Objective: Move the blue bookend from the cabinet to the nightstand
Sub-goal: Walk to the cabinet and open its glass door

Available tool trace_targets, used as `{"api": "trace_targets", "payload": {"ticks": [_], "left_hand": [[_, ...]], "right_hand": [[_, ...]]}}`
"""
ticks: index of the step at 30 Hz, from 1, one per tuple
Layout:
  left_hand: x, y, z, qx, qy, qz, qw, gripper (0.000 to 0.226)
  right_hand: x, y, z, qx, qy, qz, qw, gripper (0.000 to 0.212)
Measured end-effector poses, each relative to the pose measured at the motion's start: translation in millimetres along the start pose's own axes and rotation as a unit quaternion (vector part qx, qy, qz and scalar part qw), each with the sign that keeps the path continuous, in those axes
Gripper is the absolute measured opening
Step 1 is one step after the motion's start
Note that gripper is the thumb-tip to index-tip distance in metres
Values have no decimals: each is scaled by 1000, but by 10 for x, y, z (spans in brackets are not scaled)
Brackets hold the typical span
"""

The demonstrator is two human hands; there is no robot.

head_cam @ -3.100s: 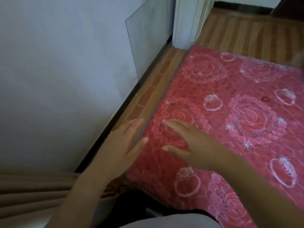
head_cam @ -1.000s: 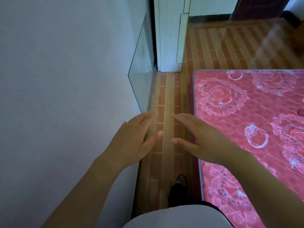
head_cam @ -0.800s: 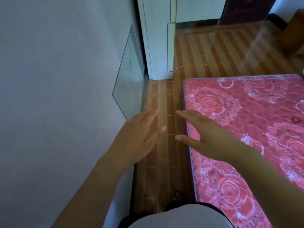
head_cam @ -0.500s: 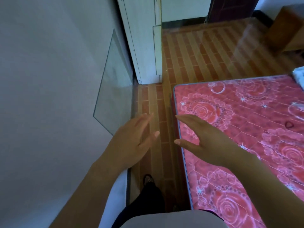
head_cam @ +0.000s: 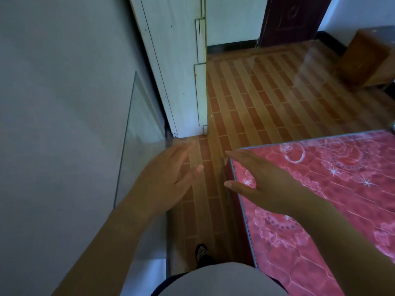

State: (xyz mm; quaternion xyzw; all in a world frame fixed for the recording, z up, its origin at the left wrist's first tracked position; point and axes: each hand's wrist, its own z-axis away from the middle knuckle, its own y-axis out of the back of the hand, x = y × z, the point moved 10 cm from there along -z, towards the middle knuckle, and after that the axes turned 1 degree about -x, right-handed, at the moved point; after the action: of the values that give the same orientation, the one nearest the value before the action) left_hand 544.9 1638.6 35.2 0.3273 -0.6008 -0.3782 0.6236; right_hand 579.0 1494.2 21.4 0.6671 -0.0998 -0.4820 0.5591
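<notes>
No blue bookend shows in the head view. My left hand [head_cam: 168, 176] hovers with straight fingers above the tiled floor strip beside the wall, holding nothing. My right hand [head_cam: 263, 182] is held out flat over the near corner of the red mattress [head_cam: 333, 189], also holding nothing. A brown wooden cabinet or nightstand [head_cam: 367, 60] stands at the far right edge; I cannot tell which it is. Its top is mostly cut off by the frame.
A grey wall [head_cam: 59, 124] fills the left side, with a glass pane [head_cam: 141, 129] leaning against it. A white door frame [head_cam: 179, 67] stands ahead. Brown striped floor tiles [head_cam: 267, 97] stretch toward a dark door [head_cam: 292, 16]. My foot [head_cam: 202, 252] is on the narrow floor strip.
My view has turned from the mattress toward the room and lifted, bringing the door frame, the open floor and the brown furniture into sight. Both hands stay held out in front, empty.
</notes>
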Motion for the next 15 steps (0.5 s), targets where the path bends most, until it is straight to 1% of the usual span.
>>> {"api": "trace_targets", "payload": {"ticks": [3,9,15], "left_hand": [[-216,233,-444,12,-9,-12,1000,65],[-553,329,-1044,-11,-12,4,1000,57],[-1053,404,-1769,-36,29,5,999,63]], "right_hand": [[22,101,-493,7,-6,-6,1000,70],[120,212,-1295,-2,-14,-46,999,65],[290,270,-2142,-22,5,-54,998,62]]}}
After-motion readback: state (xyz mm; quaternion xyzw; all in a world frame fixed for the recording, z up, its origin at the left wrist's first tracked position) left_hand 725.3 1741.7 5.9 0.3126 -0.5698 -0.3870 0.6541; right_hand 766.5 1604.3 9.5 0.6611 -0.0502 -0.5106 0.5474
